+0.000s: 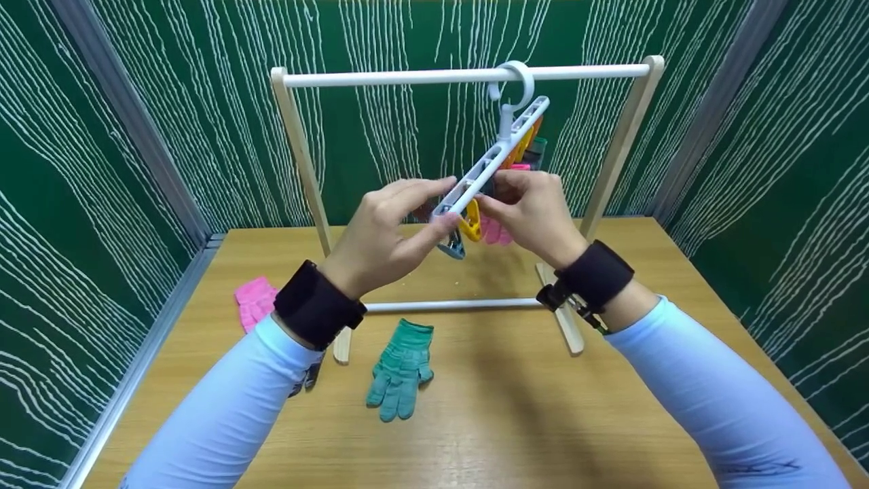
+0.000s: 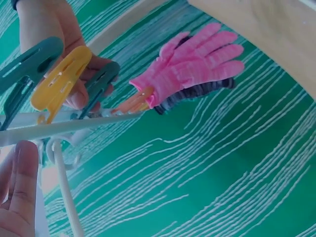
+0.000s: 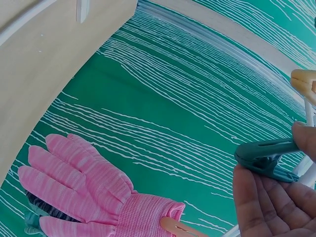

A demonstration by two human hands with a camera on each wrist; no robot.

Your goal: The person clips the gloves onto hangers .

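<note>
The left hand (image 1: 390, 231) held the near end of the hanger (image 1: 483, 173) between thumb and fingers, while the right hand (image 1: 540, 210), just to its right, pinched a green peg (image 3: 264, 153) between thumb and fingers, under the hanger. Neither hand held a glove, so the step seemed to be handling that peg alone, perhaps readying it for one. The next move probably called for a firm squeeze to part its jaws, the left hand bracing the hanger against swinging on the rail (image 1: 400, 77). The head view showed a yellow peg (image 1: 471, 221) between the hands, but the right hand and hanger hid the pinched one, which the right wrist view showed plainly. Both wrist views showed a hung pink glove (image 2: 197, 61) with a dark glove (image 2: 207, 93) behind; the head view gave only scraps of pink past the right hand. It alone showed the loose green glove (image 1: 400, 370) below the left hand and another pink one (image 1: 255, 302) farther left.
</note>
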